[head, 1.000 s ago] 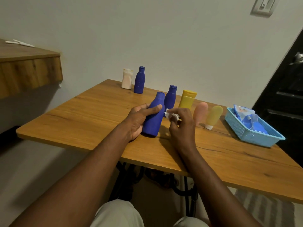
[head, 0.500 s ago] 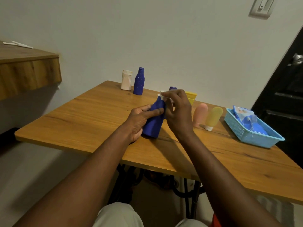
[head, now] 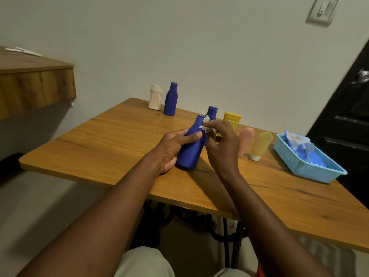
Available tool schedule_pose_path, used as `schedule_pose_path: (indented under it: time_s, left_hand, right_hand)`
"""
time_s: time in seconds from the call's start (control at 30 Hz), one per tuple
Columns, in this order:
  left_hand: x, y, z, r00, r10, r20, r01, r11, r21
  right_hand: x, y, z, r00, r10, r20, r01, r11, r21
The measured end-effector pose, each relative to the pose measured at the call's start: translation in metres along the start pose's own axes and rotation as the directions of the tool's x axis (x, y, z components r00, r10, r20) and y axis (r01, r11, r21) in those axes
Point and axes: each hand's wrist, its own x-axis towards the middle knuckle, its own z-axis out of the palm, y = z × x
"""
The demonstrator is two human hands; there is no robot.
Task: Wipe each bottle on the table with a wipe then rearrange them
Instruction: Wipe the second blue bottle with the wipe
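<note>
My left hand [head: 172, 148] grips a blue bottle [head: 190, 151] that stands tilted on the wooden table [head: 111, 140]. A crumpled white wipe [head: 206, 124] is pinched in my right hand [head: 222, 144] and pressed against that bottle's neck. Just behind stand a second blue bottle [head: 211, 113] and a yellow tube [head: 231, 119]. A pink tube [head: 246, 140] and a yellow-green tube [head: 260, 144] stand to the right. At the far edge stand a white bottle [head: 155, 97] and a third blue bottle [head: 171, 99].
A light blue basket [head: 305, 168] holding a pack of wipes [head: 298, 145] sits at the table's right. A wooden shelf [head: 34, 84] juts from the wall on the left. A dark door [head: 351, 116] stands at the right.
My right hand rose with the wipe from beside the bottle's body to its cap, then came down slightly to the neck. My left hand kept its grip on the bottle.
</note>
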Motion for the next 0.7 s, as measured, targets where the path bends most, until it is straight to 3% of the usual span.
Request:
schedule_pose_path:
  time_s: [0.3,0.4,0.57,0.7]
  left_hand:
    - [-0.001,0.001,0.001,0.999,0.049,0.0,-0.049,0.999,0.024]
    - [-0.002,0.0,0.003,0.997,0.079,0.005,-0.079,0.994,0.076]
    - [-0.001,-0.002,0.002,0.989,0.14,-0.051,-0.133,0.983,0.124]
    - [0.001,-0.003,-0.001,0.987,0.144,-0.066,-0.134,0.981,0.137]
  right_hand:
    - [-0.012,0.002,-0.004,0.999,0.003,0.038,-0.001,0.999,-0.049]
    - [-0.007,-0.004,-0.007,0.994,-0.083,0.067,0.09,0.989,-0.119]
    - [0.009,-0.021,0.0,0.946,-0.185,0.268,0.295,0.834,-0.467]
    - [0.009,-0.024,0.0,0.923,-0.227,0.309,0.362,0.785,-0.503]
